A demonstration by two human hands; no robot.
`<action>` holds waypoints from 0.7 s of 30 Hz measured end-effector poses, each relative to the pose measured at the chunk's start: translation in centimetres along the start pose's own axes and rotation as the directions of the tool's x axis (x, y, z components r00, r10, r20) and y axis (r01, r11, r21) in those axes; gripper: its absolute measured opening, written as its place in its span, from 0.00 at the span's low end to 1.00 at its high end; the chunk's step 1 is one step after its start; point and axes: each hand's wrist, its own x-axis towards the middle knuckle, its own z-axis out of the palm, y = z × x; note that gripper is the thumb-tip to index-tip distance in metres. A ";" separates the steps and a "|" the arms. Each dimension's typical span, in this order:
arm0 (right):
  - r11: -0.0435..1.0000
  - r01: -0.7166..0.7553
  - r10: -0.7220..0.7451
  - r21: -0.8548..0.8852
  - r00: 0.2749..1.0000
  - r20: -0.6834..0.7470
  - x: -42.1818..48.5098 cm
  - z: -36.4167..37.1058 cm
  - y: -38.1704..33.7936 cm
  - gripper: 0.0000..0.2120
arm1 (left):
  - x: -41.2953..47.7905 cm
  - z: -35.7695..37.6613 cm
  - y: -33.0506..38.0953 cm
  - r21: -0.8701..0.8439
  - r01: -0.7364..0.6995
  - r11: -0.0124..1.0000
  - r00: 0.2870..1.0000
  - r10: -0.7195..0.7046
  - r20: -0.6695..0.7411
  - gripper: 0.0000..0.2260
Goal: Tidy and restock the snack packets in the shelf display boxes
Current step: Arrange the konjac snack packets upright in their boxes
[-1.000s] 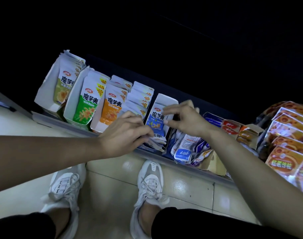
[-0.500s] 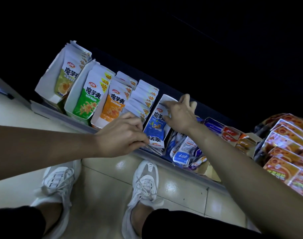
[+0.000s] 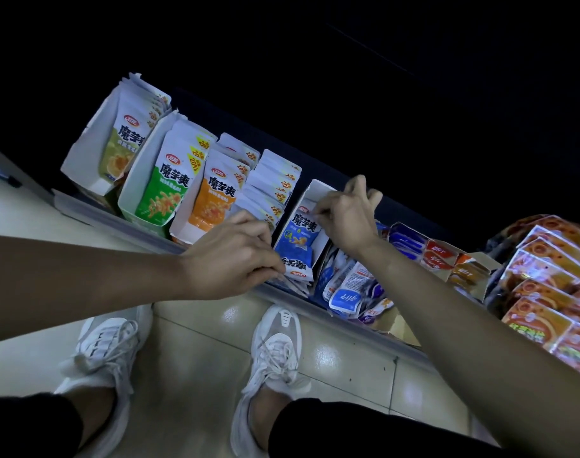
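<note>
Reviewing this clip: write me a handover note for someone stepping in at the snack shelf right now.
Left hand: fingers curled on the fallen packets lying at the front of the white display box.
Right hand: pinches the top of the upright blue packet in that same box.
Done: green packets, orange packets and yellow-green packets stand in their boxes.
Left: stand the fallen packets up behind the blue one. The loose blue-white packets to the right lie jumbled.
</note>
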 end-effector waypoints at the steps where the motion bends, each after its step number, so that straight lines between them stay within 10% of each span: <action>1: 0.997 -0.009 0.010 0.071 1.000 -0.013 -0.3 -0.4 0.1 0.03 | 0.0 0.1 0.1 0.012 0.008 1.000 1.000 -0.008 -0.011 0.06; 13: 0.839 -0.064 -0.079 0.540 0.968 0.238 -5.3 -3.4 -1.3 0.02 | 2.0 0.6 0.2 0.067 0.028 0.997 0.998 -0.024 -0.055 0.08; 17: 0.976 -0.062 0.040 0.207 0.993 0.109 -3.8 -2.8 0.4 0.18 | 1.9 0.6 0.0 0.040 0.026 0.999 0.999 -0.024 -0.036 0.06; 21: 0.995 -0.096 0.083 0.033 0.956 0.283 -1.4 -1.7 0.4 0.22 | 1.4 0.4 0.0 0.023 -0.008 1.000 1.000 0.008 -0.023 0.05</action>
